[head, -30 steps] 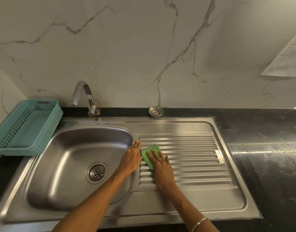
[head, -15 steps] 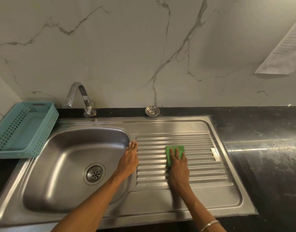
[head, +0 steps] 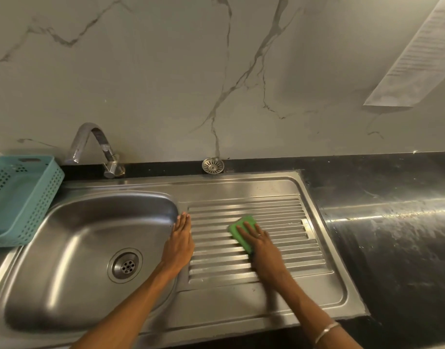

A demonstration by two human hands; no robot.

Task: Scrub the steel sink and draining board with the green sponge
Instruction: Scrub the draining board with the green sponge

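Sponge (head: 242, 231) is back toward the middle of the draining board's (head: 279, 280) ridges — half a second ago it sat further right, so the right hand (head: 263, 245) is mid-stroke, fingers flat, pressing it down rather than gripping. Left hand (head: 179, 244) hasn't budged, open and flat on the strip beside the sink bowl (head: 72, 260). Looks like the board's getting worked and the bowl's still to do. Motion blur smears the right wrist — and half the sponge hides under the fingers.

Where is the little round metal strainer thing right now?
In the head view the loose strainer sits on the dark counter against the wall, just behind the draining board, right of the tap.
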